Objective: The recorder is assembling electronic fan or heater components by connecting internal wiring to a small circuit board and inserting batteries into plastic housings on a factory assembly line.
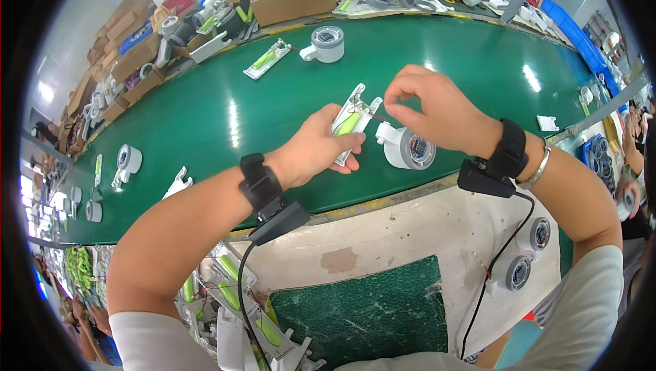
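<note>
The green belt table (225,118) ran wide across the view, and near its front edge, about the middle, both hands met. The left hand (311,156) was closed around a white plastic handle shell (354,122), thumb over the front and fingers under the lower end, holding it tilted up off the belt; a green battery cell (348,125) sat in its trough. That shell looked light and stiff, thin-walled moulded plastic, smooth enough to slip, so a grip along its long side walls suited it better than the open face with the cell and wiring. The right hand (437,108) hovered just above the shell's upper end, fingertips pinched together on what looked like a thin red wire (374,114), too fine to tell for certain. Wire like that was soft and easily torn from its joint, one to take near the free end and never tug. Just beside the shell, touching the belt, lay a white round motor housing (408,148), seemingly tied to it by the leads. Further toward the far edge sat another shell and housing pair (301,48).
</note>
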`<state>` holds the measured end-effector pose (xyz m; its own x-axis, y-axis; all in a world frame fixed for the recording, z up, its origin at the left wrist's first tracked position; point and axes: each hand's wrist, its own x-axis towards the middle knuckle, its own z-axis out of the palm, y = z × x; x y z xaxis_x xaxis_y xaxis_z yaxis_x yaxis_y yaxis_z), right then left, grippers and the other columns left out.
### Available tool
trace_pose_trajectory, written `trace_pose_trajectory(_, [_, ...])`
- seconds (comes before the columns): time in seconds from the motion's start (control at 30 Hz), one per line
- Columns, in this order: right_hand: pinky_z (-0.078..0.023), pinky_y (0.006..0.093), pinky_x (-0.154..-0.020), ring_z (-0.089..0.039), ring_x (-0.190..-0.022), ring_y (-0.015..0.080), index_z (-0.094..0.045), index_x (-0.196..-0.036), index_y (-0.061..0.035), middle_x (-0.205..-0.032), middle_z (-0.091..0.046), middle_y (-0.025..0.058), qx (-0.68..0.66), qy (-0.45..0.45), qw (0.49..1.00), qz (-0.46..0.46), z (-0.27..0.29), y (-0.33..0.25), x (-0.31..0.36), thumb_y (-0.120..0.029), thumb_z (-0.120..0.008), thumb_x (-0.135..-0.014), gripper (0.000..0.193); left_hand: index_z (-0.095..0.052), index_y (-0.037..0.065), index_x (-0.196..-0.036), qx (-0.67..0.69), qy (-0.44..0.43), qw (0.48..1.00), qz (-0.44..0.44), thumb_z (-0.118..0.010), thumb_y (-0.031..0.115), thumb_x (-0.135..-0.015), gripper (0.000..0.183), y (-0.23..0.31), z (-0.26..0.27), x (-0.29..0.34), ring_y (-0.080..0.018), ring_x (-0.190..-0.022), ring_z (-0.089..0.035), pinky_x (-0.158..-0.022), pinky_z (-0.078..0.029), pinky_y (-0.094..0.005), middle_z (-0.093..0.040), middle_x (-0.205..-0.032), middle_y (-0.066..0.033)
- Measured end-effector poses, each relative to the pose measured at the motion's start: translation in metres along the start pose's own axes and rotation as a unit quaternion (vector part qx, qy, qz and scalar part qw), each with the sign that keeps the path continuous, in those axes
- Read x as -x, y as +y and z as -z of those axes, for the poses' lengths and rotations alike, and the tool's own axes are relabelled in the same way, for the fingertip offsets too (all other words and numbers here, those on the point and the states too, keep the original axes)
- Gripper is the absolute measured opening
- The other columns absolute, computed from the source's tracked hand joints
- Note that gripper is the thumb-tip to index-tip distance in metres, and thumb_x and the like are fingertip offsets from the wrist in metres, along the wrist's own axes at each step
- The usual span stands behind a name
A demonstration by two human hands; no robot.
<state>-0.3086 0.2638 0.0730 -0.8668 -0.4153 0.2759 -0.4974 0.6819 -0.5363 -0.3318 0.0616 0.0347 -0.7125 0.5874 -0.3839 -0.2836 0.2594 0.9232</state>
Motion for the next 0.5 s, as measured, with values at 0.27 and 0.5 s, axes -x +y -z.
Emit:
trace_pose_trajectory(0.27, [-0.045, 0.0362, -0.067, -0.056, -0.08, 0.0276, -0.056, -0.084, -0.0019, -0.085, -0.057, 0.012, -0.001, -0.034, 0.998, -0.048, -0.016, -0.004, -0.009, -0.013, -0.059, -0.073, 0.016, -0.039, 0.008, -0.108, 0.054, -0.054, 0.997, 0.011, -0.056, 0.014, -0.085, 0.029, -0.001, -0.003, 0.016, -0.0127, -0.065, -0.059, -0.057, -0.05, -0.0255, -0.055, -0.083, -0.0047])
trace_pose_trajectory(0.5, [-0.046, 0.0339, -0.062, -0.058, -0.07, 0.0249, -0.058, -0.077, -0.001, -0.077, -0.059, 0.0105, -0.001, -0.03, 0.993, -0.116, -0.017, -0.013, -0.01, -0.013, -0.06, -0.072, 0.013, -0.033, 0.01, -0.12, 0.105, -0.06, 0.993, -0.009, -0.053, 0.014, -0.087, 0.039, -0.004, -0.009, 0.018, -0.0149, -0.078, -0.059, -0.069, -0.05, -0.0287, -0.053, -0.101, -0.0079])
